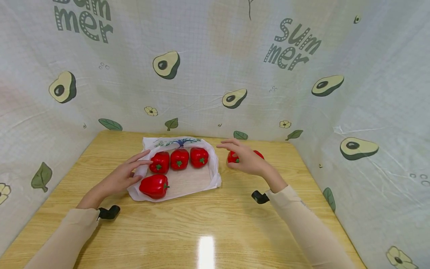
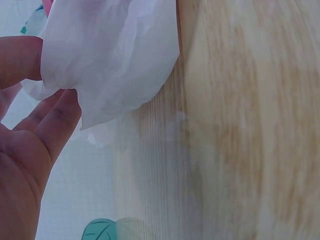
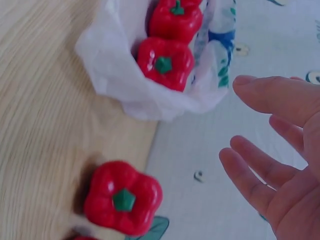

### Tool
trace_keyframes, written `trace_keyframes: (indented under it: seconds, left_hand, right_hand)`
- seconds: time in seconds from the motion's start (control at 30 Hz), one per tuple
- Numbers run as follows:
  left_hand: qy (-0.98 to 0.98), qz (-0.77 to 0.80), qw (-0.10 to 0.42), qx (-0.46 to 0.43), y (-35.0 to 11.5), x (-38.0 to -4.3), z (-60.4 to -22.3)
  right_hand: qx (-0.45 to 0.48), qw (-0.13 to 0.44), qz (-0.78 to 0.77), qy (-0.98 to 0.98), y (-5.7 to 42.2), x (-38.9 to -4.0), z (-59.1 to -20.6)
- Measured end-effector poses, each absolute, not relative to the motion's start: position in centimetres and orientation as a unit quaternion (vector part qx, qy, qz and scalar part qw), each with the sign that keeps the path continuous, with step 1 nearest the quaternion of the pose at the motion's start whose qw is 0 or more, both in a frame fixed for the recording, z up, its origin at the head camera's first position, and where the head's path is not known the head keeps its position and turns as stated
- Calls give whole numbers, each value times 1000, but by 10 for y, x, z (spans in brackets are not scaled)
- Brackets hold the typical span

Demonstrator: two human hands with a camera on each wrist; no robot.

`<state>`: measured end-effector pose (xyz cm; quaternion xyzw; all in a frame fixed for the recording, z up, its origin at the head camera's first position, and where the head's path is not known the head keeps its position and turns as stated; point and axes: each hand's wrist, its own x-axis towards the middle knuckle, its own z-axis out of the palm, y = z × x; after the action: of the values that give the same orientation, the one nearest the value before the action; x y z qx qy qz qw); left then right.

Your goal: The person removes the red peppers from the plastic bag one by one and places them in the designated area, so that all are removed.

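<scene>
Presumably, peppers (image 1: pixel 179 158): light, firm, slippery; best grasped around the sides.
Left hand (image 1: pixel 122 176): fingers parted.
Right hand (image 1: pixel 249 159): likewise parted.

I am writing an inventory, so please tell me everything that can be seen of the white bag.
The bag looks like thin, wrinkled white plastic. It lies on the wooden table, spread wide open, its edges standing up in a loose, uneven rim. A blue and green tree-like print shows on its far side. Four red peppers are inside. The left hand is at its left edge and seems to touch it, fingertips partly hidden behind it in the left wrist view.
</scene>
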<state>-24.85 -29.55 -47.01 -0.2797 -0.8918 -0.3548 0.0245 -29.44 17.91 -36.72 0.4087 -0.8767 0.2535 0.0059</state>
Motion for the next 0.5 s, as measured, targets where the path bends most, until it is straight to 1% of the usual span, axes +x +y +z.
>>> trace_keyframes:
  seconds: [0.1,0.37,0.5]
  left_hand:
    - [-892,-354,26,-281,-295,-249,-470]
    - [-891,-357,23,-280,-296,-248,-470]
    - [-890,-360,20,-280,-296,-249,-471]
  right_hand:
    - [416,-1,271,-868,165,-294,-369]
    - [432,-47,314,-844,129,-292,-382]
    - [445,-55,317,-836,112,-291,-391]
